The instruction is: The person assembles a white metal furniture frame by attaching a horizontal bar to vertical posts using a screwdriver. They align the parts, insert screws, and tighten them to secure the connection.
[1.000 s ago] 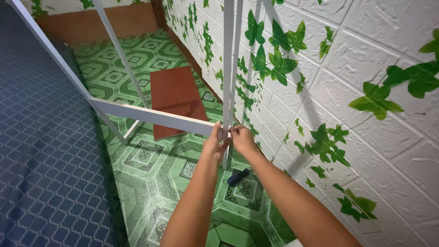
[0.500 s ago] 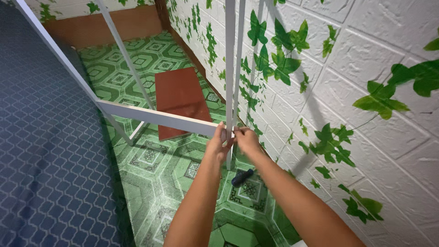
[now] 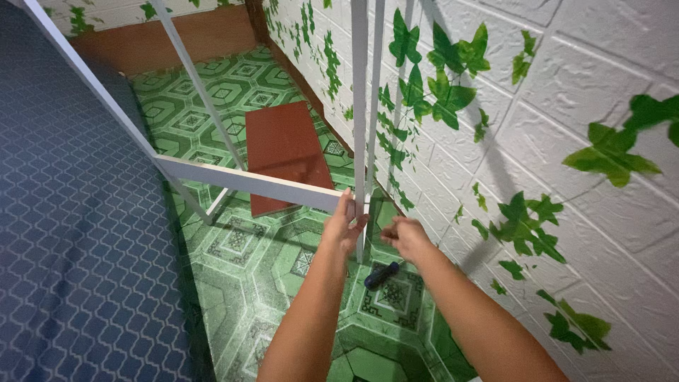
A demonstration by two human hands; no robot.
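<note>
Two bare hands meet at the corner of a white metal frame, seen from above by a head-worn camera. Left hand point(image 3: 344, 225) wraps its fingers and thumb around the joint where the white horizontal metal bar point(image 3: 247, 182) meets the white upright metal post point(image 3: 360, 106), holding it firmly. Right hand point(image 3: 404, 237) sits just beside the post on its wall side, fingers curled in loosely; whether it pinches anything small cannot be told from this view.

Below the hands, a dark-handled screwdriver point(image 3: 380, 275) lies on the green patterned tile floor point(image 3: 247, 247), near the foot of the post and apart from both hands. Farther back a flat reddish-brown rectangular board point(image 3: 286, 152) rests on the same floor, its near end passing behind the horizontal bar. A second white slanted bar point(image 3: 198, 85) rises from the floor behind the frame, and another long white bar point(image 3: 92, 85) runs diagonally up toward the top left corner.

A blue mattress with a pale lattice pattern point(image 3: 71, 233) fills the left side. On the right stands a white brick-textured wall with green ivy-leaf decoration point(image 3: 537, 141), close to the post.
</note>
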